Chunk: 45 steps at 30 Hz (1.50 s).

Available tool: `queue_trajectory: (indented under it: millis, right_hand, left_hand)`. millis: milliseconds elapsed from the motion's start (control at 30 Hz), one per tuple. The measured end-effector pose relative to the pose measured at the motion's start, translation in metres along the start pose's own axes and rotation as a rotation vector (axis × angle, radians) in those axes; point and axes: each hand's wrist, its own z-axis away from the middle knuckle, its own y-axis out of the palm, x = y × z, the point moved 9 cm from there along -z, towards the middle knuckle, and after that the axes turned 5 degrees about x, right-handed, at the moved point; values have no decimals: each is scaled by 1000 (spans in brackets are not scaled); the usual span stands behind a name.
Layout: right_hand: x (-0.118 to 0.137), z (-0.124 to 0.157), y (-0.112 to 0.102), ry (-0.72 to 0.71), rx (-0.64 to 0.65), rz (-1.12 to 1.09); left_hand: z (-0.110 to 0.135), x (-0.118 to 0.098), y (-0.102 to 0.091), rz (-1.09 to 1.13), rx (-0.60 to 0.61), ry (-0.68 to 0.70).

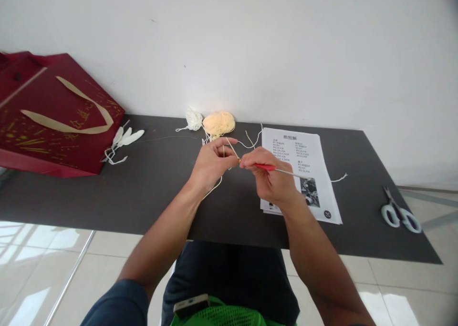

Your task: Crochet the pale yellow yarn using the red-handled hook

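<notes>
In my right hand [270, 173] is a crochet hook [265, 167] with a red grip and a thin metal shaft that points right. My left hand [214, 163] pinches pale yellow yarn [232, 147], which runs over its raised fingers and trails below the wrist. The fingertips of both hands meet at the hook's working end, where a small piece of work is too tiny to make out. Behind the left hand, a peach-yellow ball of yarn [219, 124] sits against the wall beside a smaller white ball [194, 119].
Printed sheets [304, 173] lie under and beside my right hand. Scissors [400, 214] rest near the right end of the dark table [153, 197]. At the left stand a red paper bag [53, 121] and white crocheted pieces [125, 137] with loose tails.
</notes>
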Motion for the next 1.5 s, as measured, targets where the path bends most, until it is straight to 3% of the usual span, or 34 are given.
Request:
queue_trajectory:
  millis: [300, 433, 667, 833, 933, 1033, 1133, 1267, 1400, 1500]
  right_hand:
    - [-5, 1, 4, -33, -58, 36]
    - [-9, 3, 2, -18, -146, -12]
    - [-34, 4, 1, 228, -333, -322]
    - [-45, 5, -2, 361, -371, -318]
    - [-46, 6, -6, 372, -344, -215]
    - [-37, 4, -8, 241, -260, -151]
    - [-20, 0, -1, 39, -70, -66]
    - [-10, 0, 4, -52, 122, 37]
    - [-11, -1, 1, -30, 110, 24]
    - [-18, 0, -3, 82, -21, -3]
  left_hand:
    - [4, -4, -7, 106, -178, 64]
    - [6, -8, -8, 168, -208, 120]
    - [14, -21, -16, 54, -323, 268]
    - [21, -31, -19, -179, -398, 292]
    - [24, -32, -19, -269, -404, 284]
    - [23, -32, -20, -360, -389, 267]
    - [18, -28, -21, -404, -348, 237]
    - [11, -24, -21, -440, -273, 209]
    - [10, -22, -18, -459, -235, 204]
    - [15, -27, -15, -515, -261, 240]
